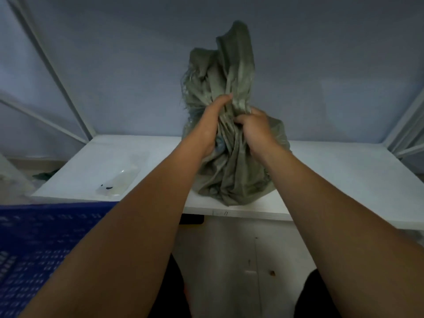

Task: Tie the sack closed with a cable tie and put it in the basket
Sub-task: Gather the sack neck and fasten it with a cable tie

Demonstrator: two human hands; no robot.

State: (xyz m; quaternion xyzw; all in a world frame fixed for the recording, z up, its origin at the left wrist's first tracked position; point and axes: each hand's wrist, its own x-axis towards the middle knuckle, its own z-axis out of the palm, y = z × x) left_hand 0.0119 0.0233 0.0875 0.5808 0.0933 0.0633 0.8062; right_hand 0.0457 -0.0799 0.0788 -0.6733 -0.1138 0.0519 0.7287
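A grey-green woven sack (pixel 231 177) stands upright on the white table (pixel 344 175), its loose top rising against the wall. My left hand (pixel 212 125) grips the gathered neck from the left, thumb pressed into the folds. My right hand (pixel 254 129) clutches the same bunched neck from the right. A clear plastic bag (pixel 119 180) lies flat on the table's left part, with small dark pieces inside, too blurred to name. The blue perforated basket (pixel 34 253) sits below the table's front left corner.
White metal frame bars (pixel 57 72) slant up at the left, and more bars (pixel 403 125) stand at the right. Grey floor (pixel 241 260) shows under the table's front edge. A dark green scrap (pixel 46 174) lies beyond the table's left end.
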